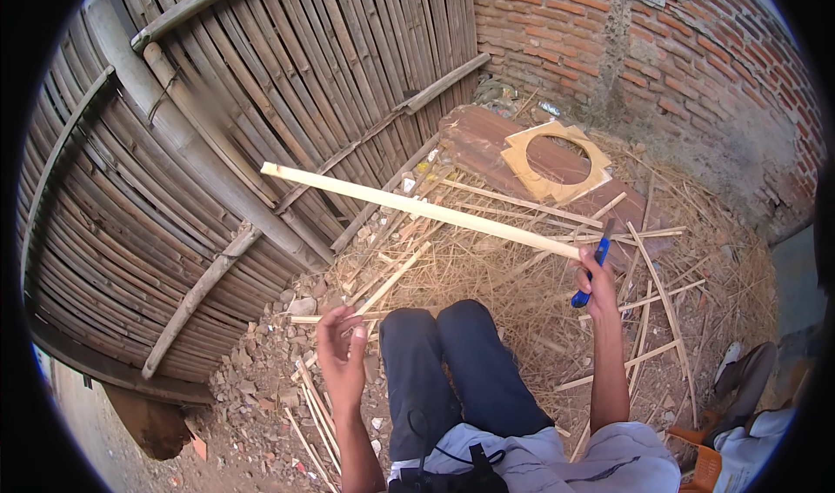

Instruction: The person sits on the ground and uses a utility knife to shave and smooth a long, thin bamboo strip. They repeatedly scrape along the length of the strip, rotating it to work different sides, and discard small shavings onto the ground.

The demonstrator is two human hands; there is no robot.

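Observation:
My right hand (597, 288) is closed around a blue utility knife (600, 262) and the near end of a long, pale bamboo strip (417, 207). The knife's blade end points up and away from me. From that grip the strip slants up to the left, its far end in front of the bamboo wall. To the left of my knees, my left hand (341, 341) is raised with its fingers loosely bent and apart from the thumb, and nothing shows in it. Just beyond its fingertips is a shorter pale strip (396, 277) on the ground.
A bamboo slat wall (287, 84) rises at the left, a brick wall (557, 23) at the back. Straw (487, 284), rubble and several cut strips cover the ground. A board with a round hole (557, 188) lies on a brown panel (474, 140). Another person's leg (744, 380) shows at right.

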